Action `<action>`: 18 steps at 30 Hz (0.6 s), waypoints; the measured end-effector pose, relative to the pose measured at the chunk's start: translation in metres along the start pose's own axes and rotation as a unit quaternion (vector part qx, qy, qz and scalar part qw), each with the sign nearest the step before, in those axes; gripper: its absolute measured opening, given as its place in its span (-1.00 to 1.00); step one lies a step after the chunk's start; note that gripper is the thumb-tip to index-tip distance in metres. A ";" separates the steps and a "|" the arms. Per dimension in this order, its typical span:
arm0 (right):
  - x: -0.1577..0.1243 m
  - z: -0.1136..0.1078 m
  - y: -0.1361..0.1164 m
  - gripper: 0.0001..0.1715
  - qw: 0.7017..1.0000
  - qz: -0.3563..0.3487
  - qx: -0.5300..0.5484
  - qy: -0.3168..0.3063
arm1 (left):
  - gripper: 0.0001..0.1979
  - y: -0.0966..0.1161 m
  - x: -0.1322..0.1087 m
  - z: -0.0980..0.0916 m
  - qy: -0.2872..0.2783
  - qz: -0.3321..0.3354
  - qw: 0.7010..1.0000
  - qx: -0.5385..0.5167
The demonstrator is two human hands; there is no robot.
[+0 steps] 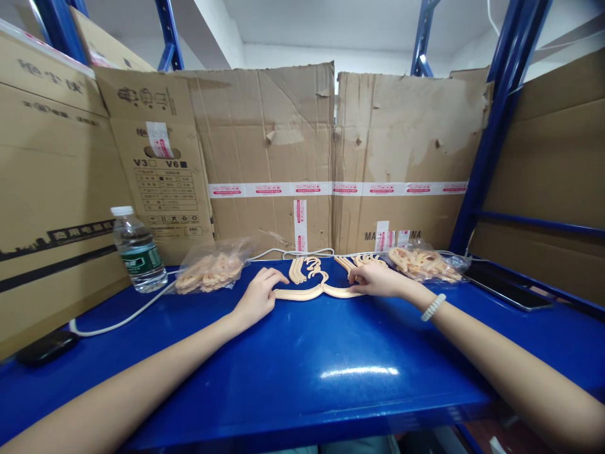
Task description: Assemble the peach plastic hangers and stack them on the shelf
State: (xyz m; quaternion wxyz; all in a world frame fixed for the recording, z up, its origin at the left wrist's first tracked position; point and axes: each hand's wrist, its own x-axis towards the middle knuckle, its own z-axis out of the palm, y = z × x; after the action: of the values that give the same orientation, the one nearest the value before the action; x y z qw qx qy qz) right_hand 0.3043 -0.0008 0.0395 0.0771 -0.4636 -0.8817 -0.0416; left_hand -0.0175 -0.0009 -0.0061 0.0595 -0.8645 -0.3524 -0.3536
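From afar, I'd steady the beige hanger (300, 295) evenly: the right hand (378, 279) pinches one end, the left hand (258, 295) touches the other, grip unclear.

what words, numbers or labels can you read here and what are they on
"V3": back-left box
"V6": back-left box
"MA … INA": back-right cardboard, tape between
"商用电": left box
Too small or blurred: bottle label, tape print, other box print
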 end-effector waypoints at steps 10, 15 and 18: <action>0.001 0.002 0.001 -0.84 1.000 -0.001 -0.001 0.011 | -0.43 0.000 0.000 0.001 0.003 0.005 1.000 -0.012; 0.001 0.001 0.001 -0.85 1.000 -0.006 -0.001 0.014 | -0.43 -0.001 0.000 0.002 0.004 0.002 1.000 -0.015; 0.001 0.001 0.002 -0.85 1.000 -0.007 -0.001 0.015 | -0.44 0.000 0.000 0.002 0.002 -0.001 1.000 -0.014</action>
State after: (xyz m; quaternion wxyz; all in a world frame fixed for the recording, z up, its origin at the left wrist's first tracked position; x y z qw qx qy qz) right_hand 0.3051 0.0010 0.0391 0.0899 -0.4572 -0.8834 -0.0501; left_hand -0.0169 -0.0003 -0.0075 0.0479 -0.8642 -0.3477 -0.3605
